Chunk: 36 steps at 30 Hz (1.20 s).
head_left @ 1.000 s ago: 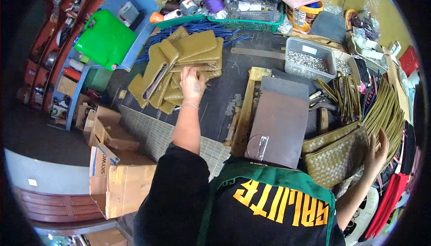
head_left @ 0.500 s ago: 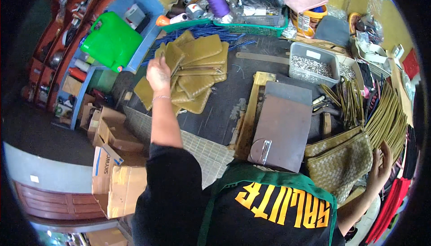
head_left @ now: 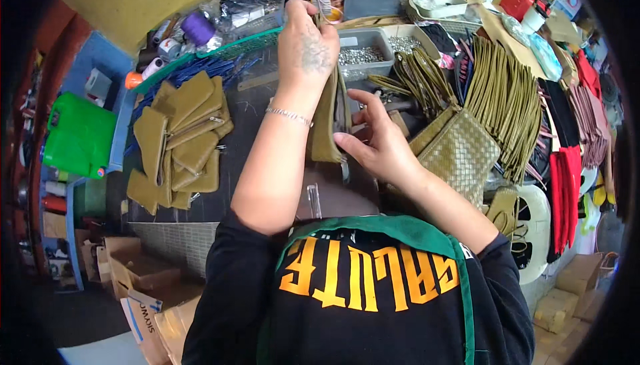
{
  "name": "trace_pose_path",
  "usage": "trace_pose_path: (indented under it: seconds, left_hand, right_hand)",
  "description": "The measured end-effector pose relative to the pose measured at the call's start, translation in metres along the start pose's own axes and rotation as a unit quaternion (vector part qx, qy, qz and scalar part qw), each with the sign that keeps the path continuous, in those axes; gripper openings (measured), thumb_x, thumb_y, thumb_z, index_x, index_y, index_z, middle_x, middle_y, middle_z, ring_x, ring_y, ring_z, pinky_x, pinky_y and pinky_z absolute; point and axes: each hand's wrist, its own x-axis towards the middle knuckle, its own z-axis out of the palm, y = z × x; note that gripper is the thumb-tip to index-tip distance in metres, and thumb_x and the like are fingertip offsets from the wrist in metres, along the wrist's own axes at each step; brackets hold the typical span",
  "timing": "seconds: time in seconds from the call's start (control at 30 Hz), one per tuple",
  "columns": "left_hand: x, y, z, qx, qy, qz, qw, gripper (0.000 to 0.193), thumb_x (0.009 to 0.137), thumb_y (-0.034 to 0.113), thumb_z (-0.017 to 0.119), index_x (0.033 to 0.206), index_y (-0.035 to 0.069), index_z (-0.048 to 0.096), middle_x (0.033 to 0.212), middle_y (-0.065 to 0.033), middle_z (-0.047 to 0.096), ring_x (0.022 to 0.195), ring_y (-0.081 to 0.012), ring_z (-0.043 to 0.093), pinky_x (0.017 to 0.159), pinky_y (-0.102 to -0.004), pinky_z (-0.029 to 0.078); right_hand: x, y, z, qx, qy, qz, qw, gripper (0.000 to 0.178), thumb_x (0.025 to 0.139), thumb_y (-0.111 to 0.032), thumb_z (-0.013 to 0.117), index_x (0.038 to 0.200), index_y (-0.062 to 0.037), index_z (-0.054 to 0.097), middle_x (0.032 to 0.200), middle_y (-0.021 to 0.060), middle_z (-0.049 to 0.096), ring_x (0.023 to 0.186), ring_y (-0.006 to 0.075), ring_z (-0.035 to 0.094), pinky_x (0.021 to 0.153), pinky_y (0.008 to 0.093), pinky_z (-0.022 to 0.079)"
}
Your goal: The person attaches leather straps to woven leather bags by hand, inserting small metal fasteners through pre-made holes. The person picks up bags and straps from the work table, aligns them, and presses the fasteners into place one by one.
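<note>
While the flat olive-green leather pouch [head_left: 326, 125] is held upright above the dark worktop [head_left: 250, 108], its upper end is pinched in the closed fingers of the left hand [head_left: 307, 45], which is raised toward the back of the bench; the lower part of the pouch is met by the right hand [head_left: 377, 142], whose fingers are curled loosely against its right edge, though whether they truly clamp it cannot be told; a thin silver chain bracelet [head_left: 288, 115] is worn on the left wrist. To the left of the hands, well apart from them, a fanned pile of similar olive-green pouches [head_left: 180, 142] is spread on the worktop; just right of the right hand a woven olive-green bag [head_left: 460, 155] is laid, and behind it a dense row of olive-green straps [head_left: 507, 105] is stacked on edge. Near the raised left hand a grey plastic tray of small metal fittings [head_left: 363, 55] is set. At the far left a bright green plastic canister [head_left: 77, 135] is seen beside the bench, and a purple thread spool [head_left: 198, 28] is stood at the back left; brown cardboard boxes [head_left: 143, 285] are piled on the floor at lower left.
</note>
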Motion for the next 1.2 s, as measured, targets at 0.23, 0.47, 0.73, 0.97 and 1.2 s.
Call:
trace_pose_path:
  seconds: [0.23, 0.47, 0.73, 0.97, 1.2]
  left_hand:
    - [-0.032, -0.014, 0.002, -0.310, -0.185, -0.107, 0.926, 0.025, 0.081, 0.016, 0.053, 0.098, -0.001, 0.045, 0.084, -0.0083, 0.058, 0.076, -0.0179, 0.058, 0.065, -0.0252, 0.045]
    - [-0.104, 0.011, -0.080, 0.132, -0.297, 0.166, 0.931, 0.041, 0.066, 0.014, 0.060, 0.106, 0.014, 0.053, 0.111, -0.0017, 0.050, 0.106, -0.0211, 0.045, 0.089, -0.0389, 0.029]
    - [-0.110, -0.012, -0.059, 0.134, -0.159, 0.266, 0.941, 0.045, 0.066, 0.012, 0.063, 0.109, 0.010, 0.051, 0.099, -0.0030, 0.053, 0.090, -0.0167, 0.051, 0.080, -0.0307, 0.035]
    - [-0.110, -0.012, -0.044, 0.131, -0.168, 0.280, 0.936, 0.053, 0.061, 0.012, 0.066, 0.110, 0.003, 0.048, 0.094, -0.0072, 0.052, 0.084, -0.0211, 0.052, 0.076, -0.0327, 0.039]
    - [-0.111, -0.008, -0.058, 0.058, -0.180, 0.277, 0.942, 0.032, 0.065, 0.002, 0.063, 0.096, -0.001, 0.054, 0.084, -0.0117, 0.055, 0.075, -0.0239, 0.055, 0.067, -0.0309, 0.043]
  right_hand:
    - [0.001, 0.031, 0.002, 0.291, 0.017, 0.112, 0.950, 0.043, 0.075, 0.005, 0.046, 0.115, -0.0022, 0.031, 0.075, 0.0053, 0.049, 0.060, 0.0122, 0.053, 0.051, 0.0210, 0.045]
    - [0.000, 0.022, -0.008, 0.448, 0.030, 0.182, 0.875, 0.012, 0.081, -0.004, 0.046, 0.092, -0.0009, 0.042, 0.075, 0.0058, 0.052, 0.059, 0.0126, 0.055, 0.052, 0.0203, 0.046]
    - [-0.017, 0.004, -0.006, 0.003, 0.029, -0.012, 1.000, 0.025, 0.077, -0.011, 0.054, 0.094, 0.0055, 0.049, 0.075, 0.0129, 0.056, 0.064, 0.0227, 0.057, 0.058, 0.0279, 0.045]
    - [-0.018, -0.003, -0.021, -0.322, 0.076, -0.204, 0.921, 0.015, 0.072, -0.011, 0.051, 0.071, 0.0034, 0.050, 0.067, 0.0163, 0.054, 0.065, 0.0335, 0.055, 0.060, 0.0381, 0.045]
    - [0.012, 0.037, -0.042, -0.273, 0.124, 0.000, 0.954, 0.018, 0.076, -0.018, 0.051, 0.072, -0.0016, 0.056, 0.070, 0.0192, 0.057, 0.068, 0.0338, 0.056, 0.063, 0.0415, 0.044]
